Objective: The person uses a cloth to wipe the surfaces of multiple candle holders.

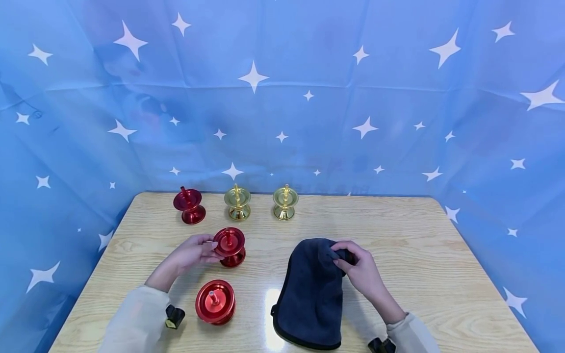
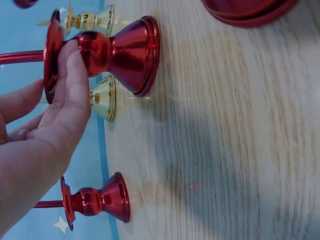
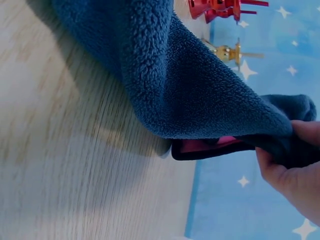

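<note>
My left hand [image 1: 197,252] pinches the dish rim of a red metal candle holder [image 1: 232,247], thumb above and fingers beneath. In the left wrist view that candle holder [image 2: 131,57] has a spike, a round dish and a flared foot; whether its foot touches the table I cannot tell. To the right, my right hand [image 1: 359,267] grips the bunched upper end of a dark blue fleece cloth [image 1: 311,294]. The right wrist view shows the cloth [image 3: 150,65] hanging in a fold from the fingers, with a pink patch showing under its black edging.
Another red candle holder [image 1: 215,302] stands near the front, and one more red holder [image 1: 191,206] is at the back left. Two gold candle holders [image 1: 238,202] stand along the back edge. Wood-grain table [image 1: 423,255] extends to the right; a star-printed blue curtain [image 1: 309,122] hangs behind.
</note>
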Tool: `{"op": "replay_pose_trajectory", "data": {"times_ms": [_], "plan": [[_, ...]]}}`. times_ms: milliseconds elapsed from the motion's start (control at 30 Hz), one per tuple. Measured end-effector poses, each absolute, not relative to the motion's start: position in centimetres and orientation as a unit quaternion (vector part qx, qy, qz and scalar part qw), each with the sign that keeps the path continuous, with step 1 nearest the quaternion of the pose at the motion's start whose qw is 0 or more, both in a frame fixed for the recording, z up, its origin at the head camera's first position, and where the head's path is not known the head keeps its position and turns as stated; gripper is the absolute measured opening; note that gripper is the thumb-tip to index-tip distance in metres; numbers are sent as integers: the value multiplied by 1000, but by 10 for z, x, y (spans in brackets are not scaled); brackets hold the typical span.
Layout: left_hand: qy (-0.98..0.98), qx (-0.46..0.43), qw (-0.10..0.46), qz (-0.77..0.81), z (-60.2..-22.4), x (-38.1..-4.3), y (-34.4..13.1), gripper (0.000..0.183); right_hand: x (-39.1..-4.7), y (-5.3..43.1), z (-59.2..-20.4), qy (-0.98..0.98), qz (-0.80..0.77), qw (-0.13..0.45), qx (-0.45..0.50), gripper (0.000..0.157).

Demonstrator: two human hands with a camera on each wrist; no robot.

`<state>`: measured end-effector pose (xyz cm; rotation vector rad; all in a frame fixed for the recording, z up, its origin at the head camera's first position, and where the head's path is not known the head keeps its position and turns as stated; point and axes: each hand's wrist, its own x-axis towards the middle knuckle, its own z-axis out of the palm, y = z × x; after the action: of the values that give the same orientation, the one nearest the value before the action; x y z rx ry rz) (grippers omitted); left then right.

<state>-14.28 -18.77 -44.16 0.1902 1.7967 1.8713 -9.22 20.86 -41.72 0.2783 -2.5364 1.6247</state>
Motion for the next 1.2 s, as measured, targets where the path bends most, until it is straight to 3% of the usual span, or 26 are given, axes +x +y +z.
{"op": "replay_pose_trajectory", "data": {"times_ms": [467,867,1200], "plan": [[695,58,241,675,-427,-153,-188,27,-93,208,-418,-840,533,55,85,28],[736,90,189,644,-370,-165,-174,27,-93,206,-416,-841,534,40,80,27],[745,122,182,630,-333,-163,-142,29,-94,205,-414,-845,527,33,86,27]]}}
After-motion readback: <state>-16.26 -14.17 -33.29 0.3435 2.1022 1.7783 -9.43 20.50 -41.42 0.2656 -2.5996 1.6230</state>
